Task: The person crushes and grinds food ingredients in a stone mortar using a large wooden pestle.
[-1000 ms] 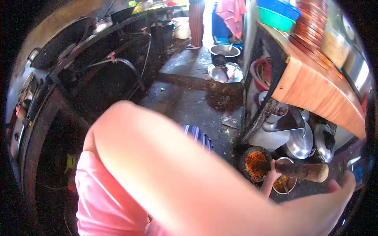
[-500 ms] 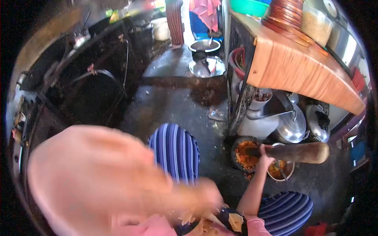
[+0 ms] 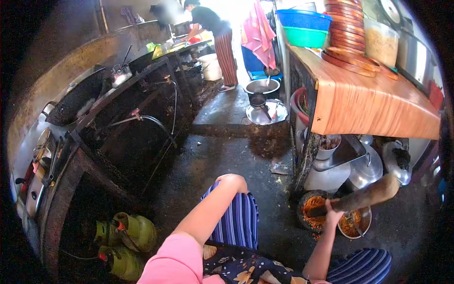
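My right hand point(image 3: 334, 216) is wrapped around a long wooden pestle point(image 3: 364, 196), which leans far over to the right. Its lower end rests in a dark stone mortar point(image 3: 301, 222) on the floor, among an orange-red ground paste point(image 3: 314, 207). Close beside my right hand stands a metal bowl point(image 3: 367, 217) holding more orange mixture and a spoon. My left hand point(image 3: 233, 181) lies over my knee in blue striped cloth point(image 3: 236, 217); its fingers are bent out of sight.
Left is a stove frame point(image 3: 85, 128) with a large wok point(image 3: 78, 102), and green gas cylinders point(image 3: 137, 232) below. A table point(image 3: 369, 111) with stacked brown plates point(image 3: 344, 28) overhangs pots point(image 3: 366, 168) at right. Another person point(image 3: 213, 23) works at the back.
My left hand, a large blur close to the camera before, has come down to my knee. The view has tilted upward. My right hand still grips the pestle in the mortar.
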{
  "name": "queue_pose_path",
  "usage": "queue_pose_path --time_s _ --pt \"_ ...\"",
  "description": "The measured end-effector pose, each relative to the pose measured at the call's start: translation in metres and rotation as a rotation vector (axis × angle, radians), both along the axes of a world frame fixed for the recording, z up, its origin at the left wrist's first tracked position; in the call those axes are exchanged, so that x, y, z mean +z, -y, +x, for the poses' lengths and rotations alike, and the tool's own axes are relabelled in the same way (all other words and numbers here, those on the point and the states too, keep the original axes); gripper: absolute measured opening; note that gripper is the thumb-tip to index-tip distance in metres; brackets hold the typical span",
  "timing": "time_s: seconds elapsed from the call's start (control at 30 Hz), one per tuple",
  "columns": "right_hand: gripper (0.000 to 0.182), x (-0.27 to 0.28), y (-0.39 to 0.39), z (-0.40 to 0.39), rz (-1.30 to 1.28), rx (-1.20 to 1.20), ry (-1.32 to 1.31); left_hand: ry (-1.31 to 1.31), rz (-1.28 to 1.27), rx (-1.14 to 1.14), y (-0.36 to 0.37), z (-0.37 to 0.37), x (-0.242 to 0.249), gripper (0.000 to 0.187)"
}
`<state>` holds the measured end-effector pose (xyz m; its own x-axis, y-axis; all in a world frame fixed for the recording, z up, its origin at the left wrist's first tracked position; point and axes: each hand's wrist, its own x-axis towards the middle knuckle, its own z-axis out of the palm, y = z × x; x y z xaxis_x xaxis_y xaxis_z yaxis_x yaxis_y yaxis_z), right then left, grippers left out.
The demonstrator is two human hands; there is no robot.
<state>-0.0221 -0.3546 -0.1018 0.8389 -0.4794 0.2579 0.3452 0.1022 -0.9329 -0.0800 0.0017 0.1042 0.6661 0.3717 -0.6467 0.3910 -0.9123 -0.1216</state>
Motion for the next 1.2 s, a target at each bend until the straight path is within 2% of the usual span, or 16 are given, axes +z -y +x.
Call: queue_pose_path --time_s 0.17,0.2,0.27,0.37,0.43,0.5,0.53,0.63,0.7,0.73,0.8,0.83,0.9,1.0,1.1,1.2 --pt "0.018 0.13 0.01 -0.016 -0.118 0.04 0.072 -0.352 -0.027 -0.15 -0.022 0.043 -0.07 0.048" --pt "0.021 0.126 0.011 -0.014 -0.033 0.043 0.057 -0.354 -0.027 -0.162 -0.032 0.058 -0.093 0.048" --pt "0.024 0.056 0.02 0.009 -0.024 -0.011 -0.004 -0.508 -0.153 -0.629 -0.047 0.08 -0.13 0.053" --pt "0.033 -0.009 0.004 0.001 0.211 -0.028 -0.092 -0.43 -0.073 -0.507 -0.043 0.082 -0.132 0.057" --pt "0.037 -0.027 0.015 0.001 0.051 0.028 -0.121 -0.395 -0.068 -0.471 -0.03 0.072 -0.106 0.057" --pt "0.06 -0.043 0.021 0.015 0.205 0.003 -0.041 -0.38 -0.065 -0.45 -0.015 0.059 -0.081 0.057" --pt "0.053 0.011 0.015 0.004 0.003 -0.032 0.03 -0.361 -0.036 -0.409 -0.01 0.056 -0.071 0.057" --pt "0.025 0.094 0.024 -0.003 -0.158 -0.031 0.056 -0.478 -0.074 -0.336 -0.02 0.061 -0.083 0.056" --pt "0.022 0.11 0.023 -0.006 -0.182 -0.12 0.02 -0.344 -0.095 -0.556 -0.038 0.07 -0.109 0.052" --pt "0.022 0.102 0.023 -0.008 -0.217 -0.142 -0.018 -0.337 -0.066 -0.532 -0.032 0.065 -0.103 0.052" --pt "0.03 0.05 0.02 -0.001 0.005 -0.13 -0.017 -0.303 0.005 -0.552 -0.02 0.06 -0.083 0.052" --pt "0.034 -0.012 0.027 0.01 -0.117 -0.087 -0.095 -0.282 0.041 -0.593 -0.02 0.059 -0.086 0.052" --pt "0.022 -0.02 0.009 -0.006 -0.076 -0.069 -0.122 -0.287 0.023 -0.556 -0.035 0.067 -0.111 0.053" --pt "0.016 0.028 0.003 -0.009 -0.105 -0.059 -0.116 -0.329 0.021 -0.526 -0.009 0.056 -0.072 0.055" --pt "0.02 0.107 0.016 -0.011 -0.262 -0.078 0.037 -0.324 0.039 -0.405 -0.022 0.062 -0.091 0.056" --pt "0.019 0.121 0.018 -0.013 -0.144 -0.093 0.031 -0.342 0.044 -0.394 -0.028 0.063 -0.092 0.057"
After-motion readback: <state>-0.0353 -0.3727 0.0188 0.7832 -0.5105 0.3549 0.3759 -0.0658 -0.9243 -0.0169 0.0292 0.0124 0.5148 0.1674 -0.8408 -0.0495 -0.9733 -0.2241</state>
